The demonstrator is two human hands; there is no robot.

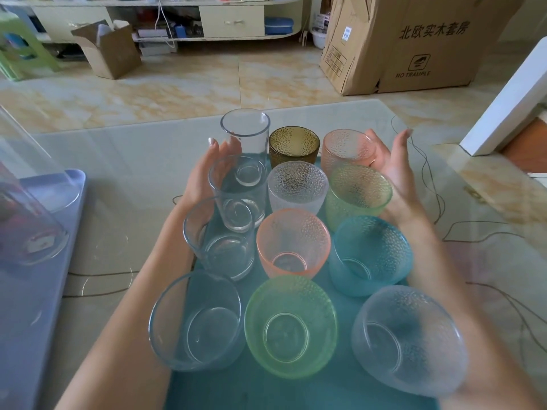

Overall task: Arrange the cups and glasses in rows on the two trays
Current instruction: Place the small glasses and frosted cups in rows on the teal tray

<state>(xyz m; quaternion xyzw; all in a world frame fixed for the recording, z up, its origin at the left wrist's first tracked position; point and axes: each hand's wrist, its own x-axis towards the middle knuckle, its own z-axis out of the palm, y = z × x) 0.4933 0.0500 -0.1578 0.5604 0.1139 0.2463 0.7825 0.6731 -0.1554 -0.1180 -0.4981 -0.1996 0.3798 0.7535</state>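
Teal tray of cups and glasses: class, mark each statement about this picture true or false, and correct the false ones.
1. The teal tray holds three columns of glassware. True.
2. The amber cup stands nearest the person. False: it is in the far row.
3. The left hand lies open beside the clear glasses. True.
4. The right hand grips a blue cup. False: it is open, holding nothing.
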